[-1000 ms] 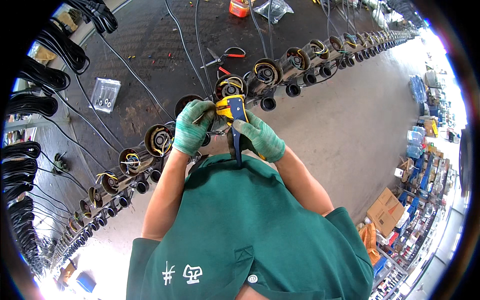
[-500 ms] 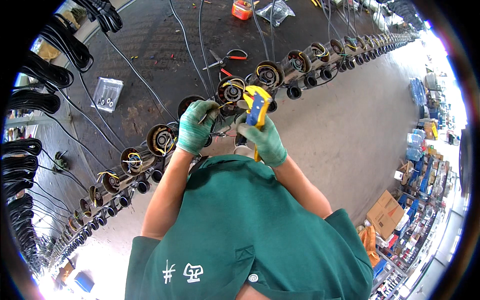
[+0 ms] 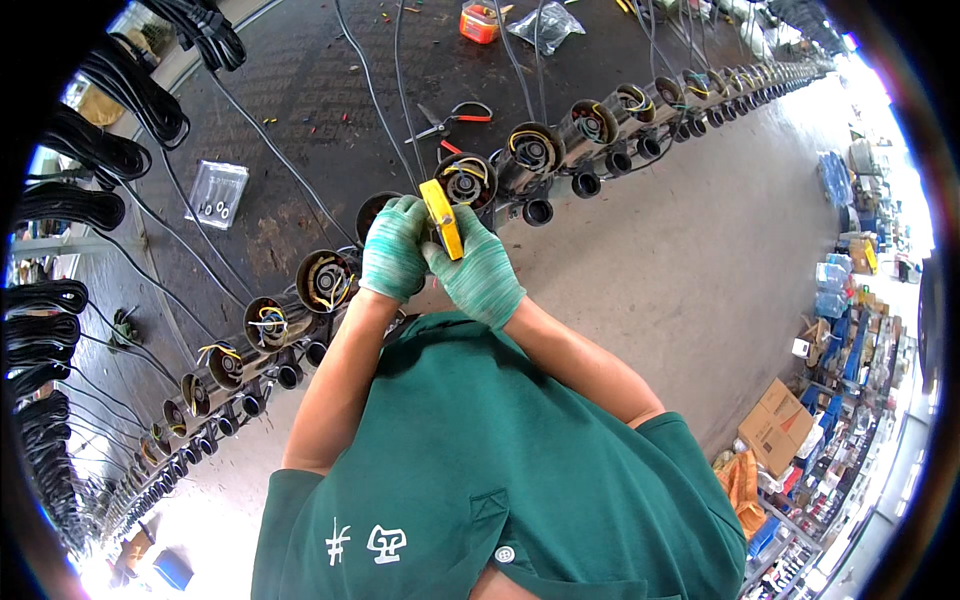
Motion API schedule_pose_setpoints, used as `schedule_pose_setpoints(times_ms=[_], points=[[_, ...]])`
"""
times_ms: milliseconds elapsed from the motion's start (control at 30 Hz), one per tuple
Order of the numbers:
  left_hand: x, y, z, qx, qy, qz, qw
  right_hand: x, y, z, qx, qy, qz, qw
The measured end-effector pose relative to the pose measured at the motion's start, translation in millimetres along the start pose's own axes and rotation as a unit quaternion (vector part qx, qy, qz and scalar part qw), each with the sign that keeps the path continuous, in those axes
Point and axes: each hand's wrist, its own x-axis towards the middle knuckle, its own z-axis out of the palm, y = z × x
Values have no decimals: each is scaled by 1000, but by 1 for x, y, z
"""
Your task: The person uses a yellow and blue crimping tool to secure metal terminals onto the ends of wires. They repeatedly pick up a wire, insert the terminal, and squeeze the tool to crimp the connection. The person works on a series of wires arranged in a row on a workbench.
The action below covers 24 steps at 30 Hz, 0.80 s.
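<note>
both gloved hands' fingers (image 3: 395,250) curl closed around a yellow tool (image 3: 441,218).

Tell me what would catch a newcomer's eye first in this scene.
First, the two green-gloved hands at the centre: the right hand grips a yellow handheld tool, with the left hand closed beside it. Next, the long row of round motor housings with coloured wires inside, running diagonally across the dark workbench from lower left to upper right. A pair of red-handled scissors lies on the bench just beyond the hands.
</note>
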Motion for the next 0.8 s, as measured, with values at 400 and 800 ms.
schedule_pose_setpoints(times_ms=[400, 800], points=[[-5, -4, -14, -302, -53, -198, 931, 15, 16, -26, 86, 58, 11, 995], [-8, 0, -5, -334, 46, -244, 909, -17, 19, -59, 306, -129, 162, 929]])
